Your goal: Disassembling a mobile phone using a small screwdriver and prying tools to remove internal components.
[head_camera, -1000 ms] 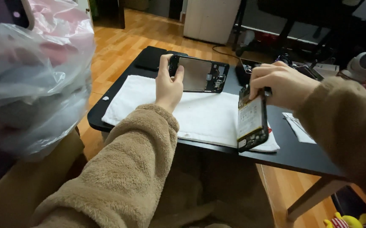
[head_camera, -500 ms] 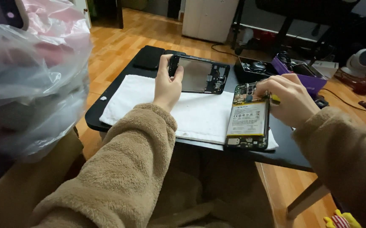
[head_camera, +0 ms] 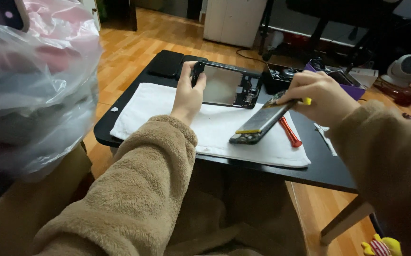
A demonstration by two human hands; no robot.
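My left hand point(head_camera: 188, 92) is closed on the left end of the empty phone frame point(head_camera: 228, 86), which lies at the far edge of the white towel point(head_camera: 215, 125). My right hand point(head_camera: 316, 95) pinches the upper end of the opened phone body point(head_camera: 261, 121); it is tilted, and only its lower corner touches the towel, right of the frame. I also keep a small yellow-tipped tool point(head_camera: 306, 101) between these fingers.

I think the body can slip, because I hold it only at one end and together with the tool. It could then drop flat on the towel or hit the red screwdriver point(head_camera: 290, 132), which lies just right of it. If I twist it too much, thin parts inside could bend.

Behind the towel, to the right, stands a purple box point(head_camera: 354, 90) with small parts, and beyond it a flat white box point(head_camera: 369, 73). Left of the towel, very near me, hangs a clear plastic bag point(head_camera: 30, 90) with something pink inside. I cannot read any label.
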